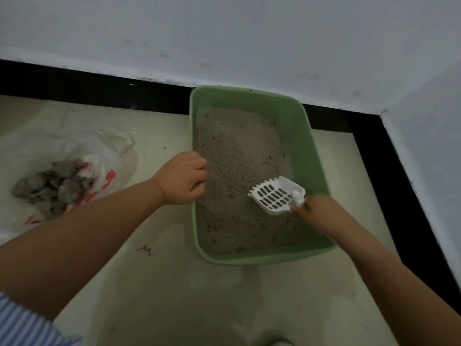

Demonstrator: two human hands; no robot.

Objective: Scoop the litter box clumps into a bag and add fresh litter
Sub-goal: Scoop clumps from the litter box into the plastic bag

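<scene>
1. Head view hides the scoop handle inside my right hand, which grips it.
2. My left hand curls over the litter box rim, gripping it.
3. Litter fills the box; clumps sit in the bag, left of my fingers.

Green litter box: smooth plastic. Litter: grainy, matt. Scoop by right hand: white plastic. Bag: thin, glossy film.

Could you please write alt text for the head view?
A right hand holds a white slotted scoop over litter in a green litter box; the left hand grips its rim, and a plastic bag of clumps lies left.
</scene>
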